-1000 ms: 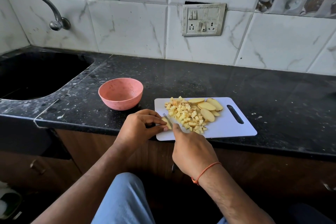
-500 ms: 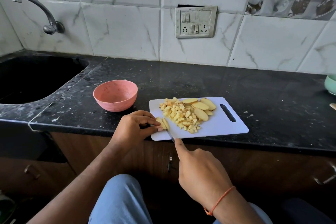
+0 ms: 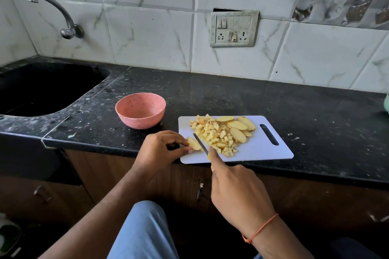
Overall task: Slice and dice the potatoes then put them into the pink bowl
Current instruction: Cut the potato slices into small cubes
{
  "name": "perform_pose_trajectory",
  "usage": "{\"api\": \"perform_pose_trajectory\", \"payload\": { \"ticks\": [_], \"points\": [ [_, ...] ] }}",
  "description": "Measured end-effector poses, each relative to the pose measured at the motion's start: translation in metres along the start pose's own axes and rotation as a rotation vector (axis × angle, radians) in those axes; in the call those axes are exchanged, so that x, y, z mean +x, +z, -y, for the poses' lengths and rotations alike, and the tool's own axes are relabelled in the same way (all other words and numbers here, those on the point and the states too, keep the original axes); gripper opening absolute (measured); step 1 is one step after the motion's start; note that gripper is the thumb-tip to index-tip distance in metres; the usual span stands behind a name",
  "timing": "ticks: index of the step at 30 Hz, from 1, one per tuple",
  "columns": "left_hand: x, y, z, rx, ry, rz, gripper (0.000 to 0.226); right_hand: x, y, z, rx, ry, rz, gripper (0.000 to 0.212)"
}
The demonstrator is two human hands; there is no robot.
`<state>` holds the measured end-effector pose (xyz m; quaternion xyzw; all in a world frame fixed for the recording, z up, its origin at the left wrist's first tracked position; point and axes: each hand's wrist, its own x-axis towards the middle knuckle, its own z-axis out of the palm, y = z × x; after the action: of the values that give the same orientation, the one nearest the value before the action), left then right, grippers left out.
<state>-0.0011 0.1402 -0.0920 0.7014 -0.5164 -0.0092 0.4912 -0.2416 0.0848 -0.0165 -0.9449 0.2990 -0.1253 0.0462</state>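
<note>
Soft even daylight, faint sheen on the black counter [image 3: 231, 99], wide-angle bending at edges, sharp focus

Bare counter [image 3: 231, 99] behind and right of the board [image 3: 263, 151] offers open passage. The way from board to bowl [image 3: 140, 110] is partly blocked by the left hand [image 3: 160, 149] at the board's left edge. Knife [image 3: 201, 144] and dice pile [image 3: 214, 132] occupy the board's left half; slices [image 3: 239, 127] crowd its far middle.

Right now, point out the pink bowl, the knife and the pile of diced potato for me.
pink bowl [image 3: 140, 120]: head view, on its outer front wall.
knife [image 3: 200, 143]: head view, on the middle of the blade.
diced potato pile [image 3: 214, 133]: head view, on the cubes at the heap's centre.
</note>
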Motion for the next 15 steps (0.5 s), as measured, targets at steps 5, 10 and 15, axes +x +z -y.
{"api": "perform_pose_trajectory", "payload": {
  "ticks": [5, 10, 15],
  "points": [
    [0.000, 0.001, 0.001, -0.001, 0.020, -0.011, 0.024, 0.018, 0.006, -0.002, -0.100, -0.061, 0.034, 0.064],
    [0.001, 0.001, 0.006, 0.018, 0.045, -0.010, 0.027, 0.027, 0.012, -0.005, -0.190, -0.096, 0.079, 0.065],
    [0.001, 0.003, 0.009, 0.020, 0.043, 0.005, 0.025, 0.029, 0.012, -0.005, -0.258, -0.148, 0.121, 0.064]
  ]
}}
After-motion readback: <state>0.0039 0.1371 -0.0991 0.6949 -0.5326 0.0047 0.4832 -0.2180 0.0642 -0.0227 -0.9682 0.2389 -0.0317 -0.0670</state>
